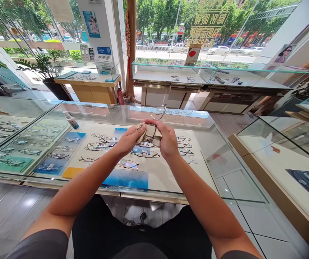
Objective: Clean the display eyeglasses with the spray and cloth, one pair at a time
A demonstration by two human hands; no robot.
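Above the glass counter, my two hands meet around a pair of thin-framed eyeglasses and a beige cloth [142,138]. My left hand [132,139] is closed, pinching the bunched cloth between thumb and fingers. My right hand [169,139] is closed on the eyeglasses [160,114], with part of the cloth under its fingers. One rim sticks up beyond my fingertips; the other part of the frame lies against the cloth. Fingers and cloth partly hide the lenses. Beneath my hands, several eyeglasses [145,154] lie inside the display case.
A small spray bottle [71,120] stands on the glass counter [180,192], left of my hands. A yellow item [73,172] is near my left forearm. Another display case [284,158] stands at the right. More cases [170,75] line the window, with a potted plant [45,68] at the left.
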